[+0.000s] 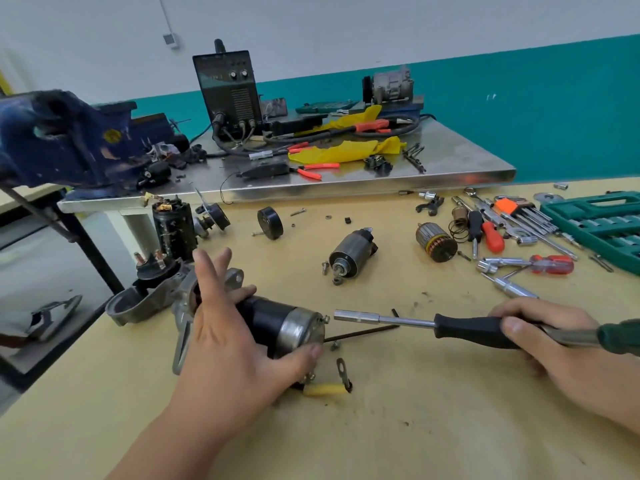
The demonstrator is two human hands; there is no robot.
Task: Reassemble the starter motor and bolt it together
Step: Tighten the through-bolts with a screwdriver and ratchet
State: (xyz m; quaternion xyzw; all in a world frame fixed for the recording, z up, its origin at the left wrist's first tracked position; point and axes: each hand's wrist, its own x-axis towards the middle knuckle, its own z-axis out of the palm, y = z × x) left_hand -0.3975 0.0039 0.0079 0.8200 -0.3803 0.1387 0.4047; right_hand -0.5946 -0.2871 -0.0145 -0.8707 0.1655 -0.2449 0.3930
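the yellow wooden table (pixel 415 431) carries the starter motor (pixel 277 323), which lies on its side; everything else is placed from the motor. the left hand (pixel 228 341) sits over the motor's black body. its thumb presses the rim of the silver end cap (pixel 301 329), one finger hooks over the top and the other fingers stand straight. that clamp looks meant to stop the round casing rolling or turning under torque.

to the motor's right, the right hand (pixel 554 355) is wrapped round the black handle of a nut driver (pixel 415 322). the driver is held level, its socket end just short of a small bolt head (pixel 326 318) at the cap's upper edge, apparently lining up to tighten it.

beyond the motor and well apart from it, a solenoid (pixel 349 256) and a copper-wound armature (pixel 435 242) lie out of the way. just right of the cap a long thin through bolt (pixel 363 332) rests on the table, probably waiting its turn.

the motor looks nearly whole: a grey cast nose housing (pixel 180 336) at its left, the black cylinder, then the dull, scuffed cap. a yellow-sleeved lead (pixel 327 389) trails from its near side.
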